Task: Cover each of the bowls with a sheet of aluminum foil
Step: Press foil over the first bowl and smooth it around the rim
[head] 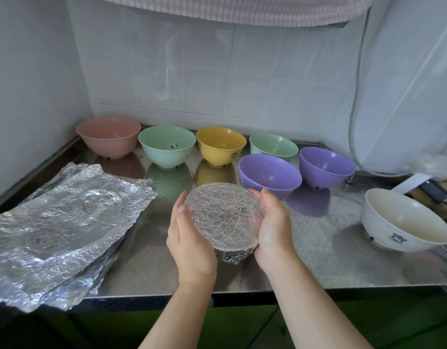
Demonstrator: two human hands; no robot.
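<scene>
While your hands cup the covered bowl [223, 217] near the middle of the steel counter [318, 260], the biggest thing beside you is the foil stack [58, 222], crumpled sheets spread at the near left and overhanging the counter's front edge. Your left hand [189, 238] curls round the bowl's left side and your right hand [272, 222] round its right, both pressing the foil wrap against the wall; the bowl tilts toward you.

At the near right sits a white bowl [403, 220], well apart from the rest, with a small bear-like mark on its side; no writing can be read on it. Along the far wall run a pink bowl [108, 136], a green bowl [166, 146], a yellow bowl [221, 144] bearing a similar small mark, and a second green bowl [274, 146]. In front of that last one stand two purple bowls, one [269, 173] just beyond your right fingertips and the other [327, 166] further right. All seven are open and uncovered. Nothing lies between you and the foil stack.
</scene>
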